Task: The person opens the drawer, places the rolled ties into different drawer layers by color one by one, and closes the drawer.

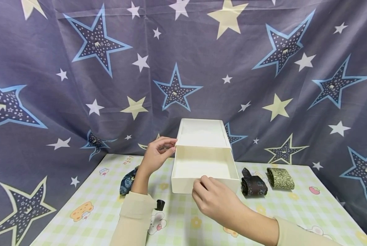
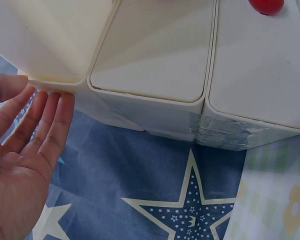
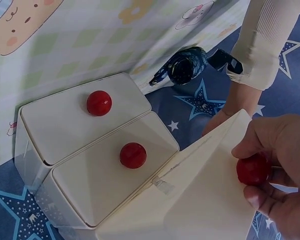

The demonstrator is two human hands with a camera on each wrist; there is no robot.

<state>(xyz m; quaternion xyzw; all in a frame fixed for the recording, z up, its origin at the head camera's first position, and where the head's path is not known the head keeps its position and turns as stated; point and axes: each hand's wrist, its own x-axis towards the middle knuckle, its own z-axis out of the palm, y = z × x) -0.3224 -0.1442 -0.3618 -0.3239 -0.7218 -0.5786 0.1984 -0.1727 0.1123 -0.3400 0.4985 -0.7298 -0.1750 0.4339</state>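
Note:
A white drawer unit (image 1: 203, 133) stands at the back of the table, its top drawer (image 1: 182, 185) pulled out toward me. My right hand (image 1: 214, 200) is at the drawer's front; in the right wrist view its thumb and fingers pinch a round red knob (image 3: 253, 169). At the unit's left side, near the top, is my left hand (image 1: 155, 153). The left wrist view has its fingers fairly straight, fingertips right at the white rim (image 2: 55, 84). Two lower drawers, each with a red knob (image 3: 133, 155), show beneath in the right wrist view.
Right of the unit lie a rolled dark necktie (image 1: 254, 186) and a rolled green-gold patterned necktie (image 1: 280, 178). A rolled blue patterned necktie (image 1: 128, 181) lies at the left, partly behind my left forearm. A starry curtain (image 1: 183, 51) hangs behind the checked tablecloth (image 1: 100, 205).

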